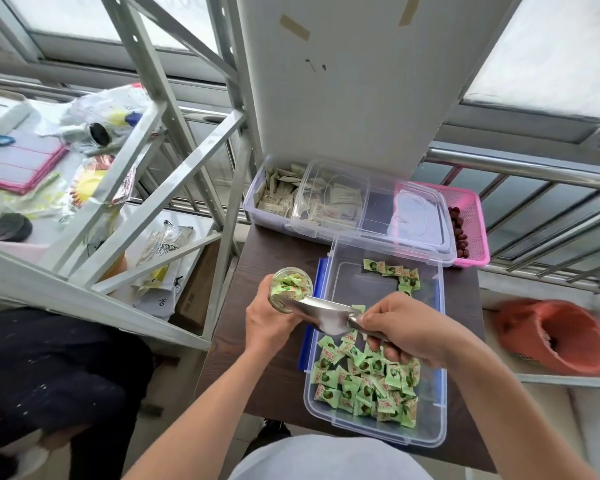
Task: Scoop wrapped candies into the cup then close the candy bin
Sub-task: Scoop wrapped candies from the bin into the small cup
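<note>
steel scoop [321, 315] tip toward cup [290, 292]

Green sweets, clear plastic, dark wood

We see pale green candies [364, 382] printed with dark green and red, in a clear bin [360, 289] with blue latches [321, 271]. The cup [277, 301] is clear, the scoop [321, 315] silver, the table [274, 368] dark brown woodgrain, and the basket [475, 216] pink mesh holding dark red fruits [459, 230].
</note>
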`<state>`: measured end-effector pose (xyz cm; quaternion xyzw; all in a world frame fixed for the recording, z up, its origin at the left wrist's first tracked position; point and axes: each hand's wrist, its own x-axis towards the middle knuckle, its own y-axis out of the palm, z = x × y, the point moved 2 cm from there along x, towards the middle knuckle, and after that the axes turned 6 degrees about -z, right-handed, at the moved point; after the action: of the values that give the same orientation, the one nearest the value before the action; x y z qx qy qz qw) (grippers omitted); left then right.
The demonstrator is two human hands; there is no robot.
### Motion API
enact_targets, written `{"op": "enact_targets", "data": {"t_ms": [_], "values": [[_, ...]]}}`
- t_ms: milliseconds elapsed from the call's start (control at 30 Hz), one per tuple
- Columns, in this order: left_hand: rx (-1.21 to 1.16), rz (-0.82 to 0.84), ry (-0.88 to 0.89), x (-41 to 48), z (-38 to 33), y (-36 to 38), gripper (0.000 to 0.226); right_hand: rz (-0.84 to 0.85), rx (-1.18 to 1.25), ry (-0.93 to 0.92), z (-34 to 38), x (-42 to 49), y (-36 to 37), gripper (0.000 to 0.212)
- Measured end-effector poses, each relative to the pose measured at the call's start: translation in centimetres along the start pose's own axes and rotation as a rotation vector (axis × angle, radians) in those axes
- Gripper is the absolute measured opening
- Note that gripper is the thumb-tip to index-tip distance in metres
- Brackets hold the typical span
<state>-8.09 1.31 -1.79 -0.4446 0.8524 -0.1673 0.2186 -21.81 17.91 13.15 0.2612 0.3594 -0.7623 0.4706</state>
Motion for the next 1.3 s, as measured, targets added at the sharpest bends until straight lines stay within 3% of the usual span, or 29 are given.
{"op": "enact_targets", "data": {"t_ms": [167,267,433,533,800,933,1033,1167,1300], "values": [[0.026,-0.008,0.002,0.0,0.5,0.2,0.074,-0.037,-0.006,-0.045,-0.5,-1.5,-1.4,0.039],[0.036,-0.011,0.007,0.2,0.8,0.3,0.073,-0.082,-0.018,-0.110,0.1,-0.9,-0.7,0.037],[0.044,-0.021,0.020,0.2,0.7,0.2,0.063,-0.290,-0.517,-0.229,0.8,1.3,1.6,0.034],[0.043,-0.009,0.001,0.3,0.5,0.2,0.060,-0.404,-0.667,-0.212,1.2,1.5,2.8,0.022],[0.047,-0.019,-0.011,0.3,0.5,0.2,0.060,-0.376,-0.739,-0.137,3.7,1.4,3.4,0.003],[0.039,-0.009,-0.013,0.3,0.4,0.1,0.066,-0.403,-0.812,-0.182,5.3,1.5,4.5,0.008],[0.052,-0.008,-0.002,0.6,0.8,0.2,0.071,-0.397,-0.737,-0.211,3.9,2.0,3.6,0.004],[0.037,-0.013,0.011,0.9,1.5,0.4,0.079,-0.308,-0.266,-0.179,-1.7,1.6,-0.4,0.035],[0.066,-0.036,0.005,1.0,1.7,0.6,0.091,-0.463,-0.007,-0.006,-9.6,3.3,-2.9,0.041]]}}
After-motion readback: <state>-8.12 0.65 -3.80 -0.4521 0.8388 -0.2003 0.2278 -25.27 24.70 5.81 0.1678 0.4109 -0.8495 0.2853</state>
